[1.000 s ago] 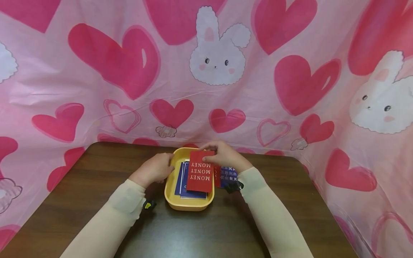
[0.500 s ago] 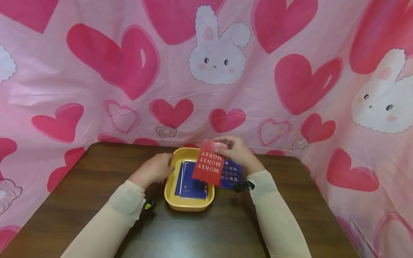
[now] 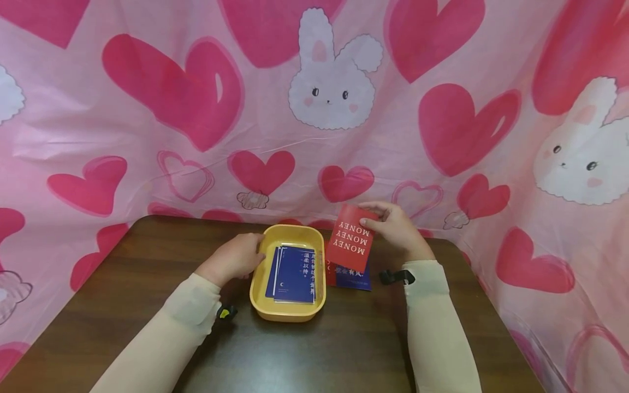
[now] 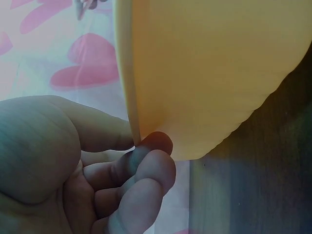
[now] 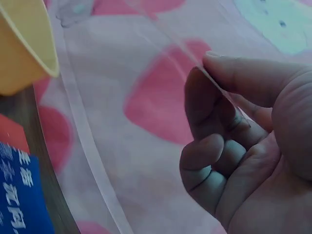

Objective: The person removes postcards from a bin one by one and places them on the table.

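Note:
My right hand pinches a red card printed with "MONEY" lines between thumb and fingers. It holds the card raised to the right of a yellow plastic bin. Seen edge-on in the right wrist view, the card is a thin line between thumb and forefinger. With thumb and fingertips, my left hand grips the bin's rim at its far left. Several blue cards lie overlapping in the bin. Below the held card, a blue card and a red card lie on the table, partly covered.
The dark wooden table carries everything. Right behind its far edge hangs a pink cloth with hearts and rabbits, which also runs along both sides.
My right hand has lifted the red card out from over the bin and carried it right, above the cards on the table. The blue cards in the bin are uncovered. My left hand stays put.

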A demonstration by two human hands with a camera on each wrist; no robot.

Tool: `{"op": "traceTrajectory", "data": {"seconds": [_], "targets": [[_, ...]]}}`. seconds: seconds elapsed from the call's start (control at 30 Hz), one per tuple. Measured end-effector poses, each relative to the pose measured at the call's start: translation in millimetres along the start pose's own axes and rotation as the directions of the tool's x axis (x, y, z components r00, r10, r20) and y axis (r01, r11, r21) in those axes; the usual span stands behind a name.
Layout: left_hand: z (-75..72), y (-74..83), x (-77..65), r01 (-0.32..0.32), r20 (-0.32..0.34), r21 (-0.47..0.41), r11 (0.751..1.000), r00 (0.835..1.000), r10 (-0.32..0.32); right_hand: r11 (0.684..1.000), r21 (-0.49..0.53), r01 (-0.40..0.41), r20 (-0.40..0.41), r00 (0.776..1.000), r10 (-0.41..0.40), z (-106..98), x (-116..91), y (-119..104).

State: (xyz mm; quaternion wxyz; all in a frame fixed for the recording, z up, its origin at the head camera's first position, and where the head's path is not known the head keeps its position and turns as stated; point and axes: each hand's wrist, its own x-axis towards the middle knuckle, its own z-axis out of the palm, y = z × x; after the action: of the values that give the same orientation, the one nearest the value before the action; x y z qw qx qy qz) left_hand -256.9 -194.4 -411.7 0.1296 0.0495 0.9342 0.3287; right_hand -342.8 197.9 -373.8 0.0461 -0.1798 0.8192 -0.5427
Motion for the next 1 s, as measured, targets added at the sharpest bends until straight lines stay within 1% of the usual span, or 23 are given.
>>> {"op": "traceTrajectory", "data": {"seconds": [0.1,0.17,0.27,0.37,0.43,0.63,0.7,0.73,0.87,0.97,1.0], "targets": [[-0.4,0.4,-0.2,0.005,0.005,-0.005,1.000,1.000,-0.005,0.999,-0.052,-0.010,0.001,1.000,0.010,-9.8,-0.3,9.3],[-0.3,0.2,0.3,-0.001,0.006,-0.003,1.000,1.000,0.001,0.995,-0.104,-0.006,0.006,1.000,0.007,-14.6,-0.5,15.3],[-0.2,0.2,0.6,-0.008,0.005,-0.006,1.000,1.000,0.008,0.982,-0.188,-0.007,0.019,1.000,0.011,-20.1,-0.9,25.1],[-0.3,-0.1,0.8,-0.013,0.008,-0.006,1.000,1.000,0.013,0.970,-0.240,-0.027,0.039,0.999,0.038,-23.0,-1.7,34.5],[-0.3,0.0,1.1,-0.005,0.011,-0.008,1.000,1.000,0.005,0.961,-0.269,-0.055,0.050,0.996,0.071,-23.7,-2.6,41.0],[-0.6,0.4,2.3,-0.010,0.010,0.007,1.000,1.000,0.010,0.954,-0.257,-0.154,0.092,0.979,0.183,-22.0,-3.2,58.5],[-0.6,0.4,2.5,-0.011,0.008,0.011,1.000,1.000,0.011,0.947,-0.284,-0.153,0.098,0.977,0.187,-20.3,-1.8,64.1],[-0.5,0.2,2.5,-0.014,0.009,0.015,1.000,1.000,0.014,0.940,-0.312,-0.135,0.108,0.978,0.177,-19.2,-1.1,66.7],[-0.5,-0.2,2.2,-0.014,0.010,0.008,1.000,1.000,0.014,0.927,-0.360,-0.104,0.139,0.977,0.164,-11.7,2.3,74.7],[-0.5,-0.1,2.0,-0.010,0.011,-0.001,1.000,1.000,0.010,0.927,-0.355,-0.124,0.144,0.972,0.185,-5.6,4.3,78.0],[-0.4,0.0,1.9,-0.010,0.012,-0.003,1.000,1.000,0.010,0.921,-0.370,-0.122,0.140,0.973,0.185,-3.8,4.8,78.4]]}}
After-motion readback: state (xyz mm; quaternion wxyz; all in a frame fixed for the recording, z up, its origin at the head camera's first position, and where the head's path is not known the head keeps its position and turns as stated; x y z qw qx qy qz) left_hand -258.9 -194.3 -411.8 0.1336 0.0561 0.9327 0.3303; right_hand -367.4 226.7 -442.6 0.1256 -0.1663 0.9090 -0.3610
